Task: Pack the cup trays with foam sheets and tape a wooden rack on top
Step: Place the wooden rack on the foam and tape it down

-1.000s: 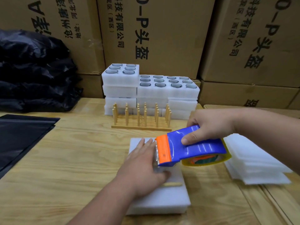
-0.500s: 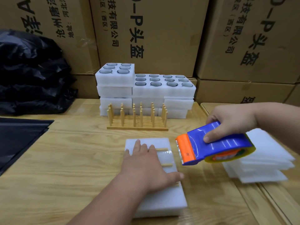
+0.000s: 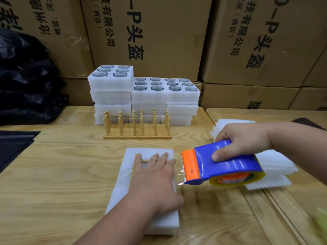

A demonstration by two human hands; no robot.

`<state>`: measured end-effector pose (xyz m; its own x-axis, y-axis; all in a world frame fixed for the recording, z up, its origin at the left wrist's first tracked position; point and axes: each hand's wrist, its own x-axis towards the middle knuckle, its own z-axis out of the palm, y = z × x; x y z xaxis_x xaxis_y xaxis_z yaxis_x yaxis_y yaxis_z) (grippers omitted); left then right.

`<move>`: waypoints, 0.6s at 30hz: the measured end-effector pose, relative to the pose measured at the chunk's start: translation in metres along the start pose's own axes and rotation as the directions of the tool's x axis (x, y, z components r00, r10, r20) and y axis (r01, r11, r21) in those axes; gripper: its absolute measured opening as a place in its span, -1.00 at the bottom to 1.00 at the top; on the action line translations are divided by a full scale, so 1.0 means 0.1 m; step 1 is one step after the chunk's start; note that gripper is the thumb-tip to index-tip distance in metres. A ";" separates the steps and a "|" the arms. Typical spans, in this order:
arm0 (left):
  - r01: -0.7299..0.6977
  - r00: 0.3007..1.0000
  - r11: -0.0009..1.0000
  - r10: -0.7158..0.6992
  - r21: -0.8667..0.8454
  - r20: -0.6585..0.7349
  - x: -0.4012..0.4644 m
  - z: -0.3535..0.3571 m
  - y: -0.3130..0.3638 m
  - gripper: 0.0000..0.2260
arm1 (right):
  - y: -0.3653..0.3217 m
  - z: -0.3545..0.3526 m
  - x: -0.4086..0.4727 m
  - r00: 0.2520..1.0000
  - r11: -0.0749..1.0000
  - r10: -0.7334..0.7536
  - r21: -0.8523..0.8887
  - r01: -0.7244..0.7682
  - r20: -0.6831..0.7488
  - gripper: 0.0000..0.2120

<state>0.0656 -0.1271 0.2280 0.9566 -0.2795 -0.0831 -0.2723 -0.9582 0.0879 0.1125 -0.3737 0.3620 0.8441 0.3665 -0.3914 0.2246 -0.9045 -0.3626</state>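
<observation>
A white foam pack (image 3: 122, 188) lies flat on the wooden table in front of me. A thin wooden rack (image 3: 137, 162) lies on top of it, mostly hidden under my left hand (image 3: 155, 177), which presses flat on it with straight fingers. My right hand (image 3: 242, 140) grips a blue and orange tape dispenser (image 3: 221, 165) just right of the pack. A strip of clear tape runs from its orange blade end to the pack's right edge. Farther back, foam cup trays (image 3: 164, 92) with glass cups stand stacked.
An upright wooden peg rack (image 3: 137, 126) stands in front of the tray stack. Loose foam sheets (image 3: 276, 170) are piled at the right, under the dispenser. Black bags (image 3: 26, 82) lie at the left, a black sheet (image 3: 12, 144) beside them. Cardboard boxes (image 3: 155, 32) wall the back.
My right hand pulled the dispenser from over the pack out to the right, drawing tape off the pack's edge. My left hand stayed pressing on the rack and slid slightly toward the far end.
</observation>
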 end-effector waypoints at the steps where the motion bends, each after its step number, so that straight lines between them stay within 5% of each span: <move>1: -0.002 1.000 1.000 0.002 0.001 -0.003 -0.01 0.00 0.00 -0.04 | 0.07 0.03 -0.02 1.000 1.000 0.002 0.018 -0.002 -0.005 -0.37; 8: -0.031 0.999 0.998 0.033 0.063 -0.033 -0.02 0.03 0.02 -0.08 | 0.23 0.08 -0.17 0.995 0.995 0.095 0.037 -0.096 0.037 -0.26; 18: -0.035 0.999 0.995 0.037 0.094 -0.022 -0.05 0.02 0.05 -0.05 | -0.73 0.31 0.38 0.958 0.854 0.280 -0.475 -0.214 0.070 -0.43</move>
<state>0.0596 -0.1309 0.2269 0.9480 -0.3131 -0.0575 -0.3138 -0.9495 -0.0034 0.1136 -0.2870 0.3476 0.8368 0.1134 -0.5356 0.2420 -0.9542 0.1760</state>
